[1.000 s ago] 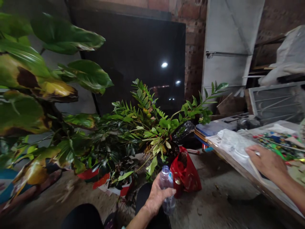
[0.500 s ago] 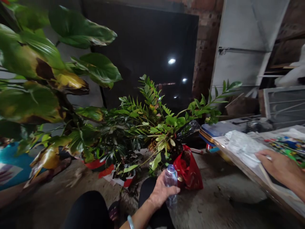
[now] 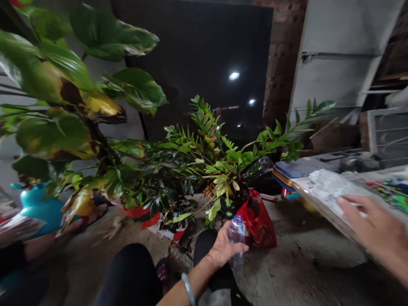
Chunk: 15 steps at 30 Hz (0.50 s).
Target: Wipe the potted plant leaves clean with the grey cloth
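Note:
My left hand (image 3: pixel 225 248) is wrapped round a clear plastic bottle (image 3: pixel 236 238) with its open neck up, held low over my knees in front of the potted plants. My right hand (image 3: pixel 378 229) reaches out at the right over a low table (image 3: pixel 321 204), its fingers curled on a thin white stick and a clear plastic bag (image 3: pixel 328 189) lying there. A red plastic bag (image 3: pixel 259 223) stands on the floor just beyond the bottle. The small leafy plant (image 3: pixel 216 161) rises behind it.
A big-leafed plant (image 3: pixel 63 97) with brown and yellow patches fills the left. Red-and-white pots (image 3: pixel 159 225) stand on the concrete floor. A dark glossy panel (image 3: pixel 207 63) leans on the wall. Colourful small items (image 3: pixel 390 191) cover the table. Another person's arm (image 3: pixel 28 248) shows at far left.
The view has swung to the left, so both hands sit further right in the frame. My left hand keeps the bottle. My right hand stays on the table's plastic bag.

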Motion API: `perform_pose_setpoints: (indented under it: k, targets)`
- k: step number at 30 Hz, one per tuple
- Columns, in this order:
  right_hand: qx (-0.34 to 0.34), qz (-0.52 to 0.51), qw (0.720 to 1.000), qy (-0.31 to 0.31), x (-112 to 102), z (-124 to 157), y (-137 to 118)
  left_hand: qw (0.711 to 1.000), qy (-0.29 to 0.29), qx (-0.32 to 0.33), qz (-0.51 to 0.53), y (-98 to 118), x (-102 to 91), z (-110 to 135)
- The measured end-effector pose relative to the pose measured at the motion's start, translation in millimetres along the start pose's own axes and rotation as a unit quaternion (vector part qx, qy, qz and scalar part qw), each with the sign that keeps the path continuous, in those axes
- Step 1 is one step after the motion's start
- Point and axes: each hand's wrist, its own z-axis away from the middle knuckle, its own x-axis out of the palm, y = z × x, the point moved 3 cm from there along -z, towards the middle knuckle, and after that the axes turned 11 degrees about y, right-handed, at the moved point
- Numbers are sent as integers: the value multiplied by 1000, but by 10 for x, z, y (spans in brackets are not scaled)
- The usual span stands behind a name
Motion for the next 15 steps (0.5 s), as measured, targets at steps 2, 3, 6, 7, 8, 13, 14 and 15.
perform_pose_setpoints:
  k: [2, 3, 6, 7, 8, 13, 14, 15]
  targets:
    - [-18, -128, 990, -61, 284, 384, -326, 1000, -7, -3, -8, -7, 35, 5]
    - [-42, -172, 981, -78, 440, 586, -497, 1000, -15, -5, -5, -9, 55, 8]
    - [-132, -245, 957, -80, 857, 1096, -921, 999, -34, -2, 10, -2, 94, 9]
    - [-162, -260, 950, -65, 955, 1210, -1011, 999, -32, 5, 12, 5, 93, 7]
    - [-191, -273, 942, -47, 1029, 1293, -1072, 999, -27, 12, 13, 14, 87, 4]
    - [-271, -287, 919, 15, 1158, 1383, -1086, 999, -36, 23, -7, 44, 82, 20]
    - [-278, -284, 918, 18, 1166, 1374, -1067, 999, -45, 21, -15, 47, 94, 28]
    - [-286, -282, 916, 16, 1176, 1368, -1051, 998, -51, 17, -19, 49, 106, 34]
